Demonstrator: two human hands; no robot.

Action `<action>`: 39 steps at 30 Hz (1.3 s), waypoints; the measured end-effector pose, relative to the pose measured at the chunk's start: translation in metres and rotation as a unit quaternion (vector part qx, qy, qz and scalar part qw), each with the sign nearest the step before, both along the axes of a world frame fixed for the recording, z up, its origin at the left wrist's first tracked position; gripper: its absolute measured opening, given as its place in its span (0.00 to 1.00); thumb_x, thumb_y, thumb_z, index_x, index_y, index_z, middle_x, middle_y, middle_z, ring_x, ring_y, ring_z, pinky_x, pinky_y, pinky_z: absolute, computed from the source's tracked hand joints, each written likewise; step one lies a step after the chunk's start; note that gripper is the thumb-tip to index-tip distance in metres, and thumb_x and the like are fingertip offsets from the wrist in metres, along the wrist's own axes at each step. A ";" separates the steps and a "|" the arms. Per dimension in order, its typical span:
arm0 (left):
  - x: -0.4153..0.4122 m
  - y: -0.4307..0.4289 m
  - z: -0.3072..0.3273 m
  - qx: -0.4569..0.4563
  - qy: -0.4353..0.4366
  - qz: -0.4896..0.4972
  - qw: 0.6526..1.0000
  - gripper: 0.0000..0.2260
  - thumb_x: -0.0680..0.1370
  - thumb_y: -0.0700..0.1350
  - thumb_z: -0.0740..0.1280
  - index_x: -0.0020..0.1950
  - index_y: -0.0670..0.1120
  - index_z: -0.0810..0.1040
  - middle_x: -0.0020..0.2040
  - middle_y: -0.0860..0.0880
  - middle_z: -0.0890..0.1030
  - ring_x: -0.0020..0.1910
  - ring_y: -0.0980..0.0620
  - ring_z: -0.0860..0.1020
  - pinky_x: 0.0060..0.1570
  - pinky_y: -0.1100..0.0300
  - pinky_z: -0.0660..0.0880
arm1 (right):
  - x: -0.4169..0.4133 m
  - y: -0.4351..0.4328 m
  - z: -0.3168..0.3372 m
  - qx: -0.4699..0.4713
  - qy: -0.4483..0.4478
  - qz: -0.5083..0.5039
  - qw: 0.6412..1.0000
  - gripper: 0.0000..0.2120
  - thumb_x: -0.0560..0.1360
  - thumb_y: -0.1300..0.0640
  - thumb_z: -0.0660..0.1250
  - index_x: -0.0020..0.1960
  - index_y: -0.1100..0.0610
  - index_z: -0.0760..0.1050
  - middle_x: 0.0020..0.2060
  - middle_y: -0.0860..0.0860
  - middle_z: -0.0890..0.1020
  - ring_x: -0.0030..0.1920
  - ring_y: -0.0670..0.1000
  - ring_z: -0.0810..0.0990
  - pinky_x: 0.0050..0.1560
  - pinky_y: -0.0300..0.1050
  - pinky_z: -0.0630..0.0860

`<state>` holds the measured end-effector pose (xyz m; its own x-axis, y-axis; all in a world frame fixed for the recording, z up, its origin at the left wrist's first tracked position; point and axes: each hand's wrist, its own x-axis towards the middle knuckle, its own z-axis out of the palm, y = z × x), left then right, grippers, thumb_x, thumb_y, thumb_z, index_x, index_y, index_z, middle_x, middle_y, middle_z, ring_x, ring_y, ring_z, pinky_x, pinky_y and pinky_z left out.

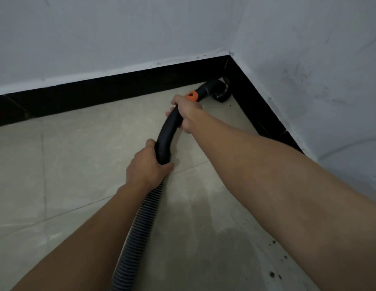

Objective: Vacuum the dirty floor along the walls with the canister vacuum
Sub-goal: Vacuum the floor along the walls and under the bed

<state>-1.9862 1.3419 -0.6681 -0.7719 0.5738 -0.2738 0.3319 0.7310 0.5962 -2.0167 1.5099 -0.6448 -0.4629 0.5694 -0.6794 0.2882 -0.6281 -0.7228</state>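
A curved black vacuum handle with an orange slider runs from the middle of the view up to the room corner. Its round black nozzle rests on the beige tiled floor, right in the corner against the black skirting. My right hand grips the upper part of the handle just below the orange slider. My left hand grips the lower end, where the ribbed grey hose starts. The hose trails down to the bottom edge of the view. The canister is out of view.
Two pale walls meet at the corner at upper right. Dark specks of dirt lie on the floor along the right-hand skirting, near my right forearm and close to the nozzle. Tile joints cross the floor at left.
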 end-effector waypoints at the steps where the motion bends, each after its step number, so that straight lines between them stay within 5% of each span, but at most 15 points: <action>1: 0.002 -0.001 -0.001 -0.003 -0.006 -0.008 1.000 0.20 0.70 0.50 0.73 0.55 0.48 0.67 0.44 0.49 0.76 0.40 0.46 0.76 0.38 0.54 0.75 | 0.006 0.000 -0.002 0.001 -0.004 -0.012 1.000 0.09 0.74 0.64 0.67 0.53 0.62 0.72 0.36 0.55 0.78 0.29 0.53 0.80 0.28 0.40 0.76; 6: 0.018 -0.012 -0.001 -0.018 -0.016 -0.051 0.998 0.20 0.70 0.51 0.74 0.54 0.48 0.67 0.44 0.49 0.77 0.40 0.47 0.77 0.36 0.56 0.72 | 0.043 -0.009 -0.004 -0.023 -0.005 -0.078 0.997 0.14 0.74 0.64 0.69 0.59 0.65 0.74 0.39 0.56 0.78 0.35 0.53 0.80 0.30 0.41 0.79; 16: 0.026 -0.094 0.020 -0.079 0.040 -0.024 0.996 0.18 0.70 0.51 0.72 0.48 0.48 0.65 0.37 0.51 0.74 0.34 0.50 0.74 0.29 0.58 0.65 | 0.051 -0.099 0.008 -0.084 0.020 -0.086 0.993 0.17 0.73 0.64 0.70 0.61 0.64 0.73 0.38 0.56 0.78 0.32 0.52 0.80 0.42 0.47 0.83; 29: 0.048 -0.098 0.018 -0.096 0.025 -0.086 0.991 0.16 0.70 0.51 0.71 0.49 0.50 0.66 0.40 0.51 0.76 0.38 0.50 0.76 0.33 0.58 0.69 | 0.104 -0.109 0.015 -0.089 0.015 -0.168 0.982 0.05 0.74 0.66 0.68 0.45 0.63 0.72 0.37 0.57 0.78 0.34 0.55 0.80 0.45 0.48 0.83; 39: 0.083 -0.068 0.013 -0.124 0.023 -0.192 0.973 0.18 0.69 0.51 0.72 0.51 0.53 0.65 0.45 0.53 0.75 0.42 0.51 0.73 0.34 0.58 0.66 | 0.166 -0.091 -0.004 -0.075 -0.033 -0.322 0.943 0.03 0.73 0.66 0.69 0.43 0.63 0.74 0.35 0.56 0.80 0.29 0.52 0.79 0.33 0.44 0.81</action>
<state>-1.9030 1.2741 -0.6553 -0.5291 0.7427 -0.4105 0.6313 0.6678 0.3944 -1.8512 1.4189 -0.6487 -0.0081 0.6138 -0.7894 -0.1457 -0.7818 -0.6063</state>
